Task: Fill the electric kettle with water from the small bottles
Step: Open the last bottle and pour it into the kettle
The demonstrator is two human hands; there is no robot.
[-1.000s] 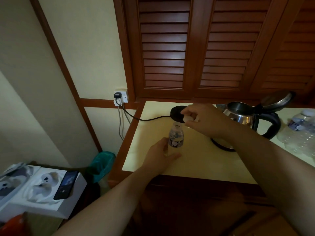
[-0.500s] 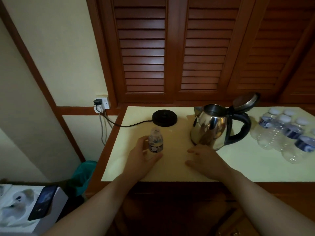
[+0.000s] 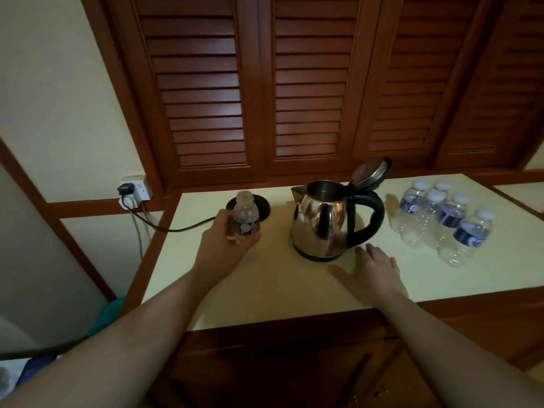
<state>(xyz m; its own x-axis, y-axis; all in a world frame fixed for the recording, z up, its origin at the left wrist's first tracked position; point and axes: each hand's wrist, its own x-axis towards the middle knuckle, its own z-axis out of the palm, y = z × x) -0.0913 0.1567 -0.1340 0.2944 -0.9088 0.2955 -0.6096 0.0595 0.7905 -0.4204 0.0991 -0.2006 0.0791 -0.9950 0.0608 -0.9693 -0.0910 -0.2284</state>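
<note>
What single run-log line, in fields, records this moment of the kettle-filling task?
left hand: holds small bottle, raised | right hand: flat on counter, empty | kettle: lid open, off its base | pouring: not begun

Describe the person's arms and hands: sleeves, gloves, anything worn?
Both forearms are bare up to the frame edge, no sleeves in view. Left hand and right hand are ungloved. No watch, bracelet or ring is visible, though the light is dim.

bare counter (image 3: 273,278) before kettle (image 3: 323,222), bottles (image 3: 441,222) crowding right, base (image 3: 250,206) behind left
</note>
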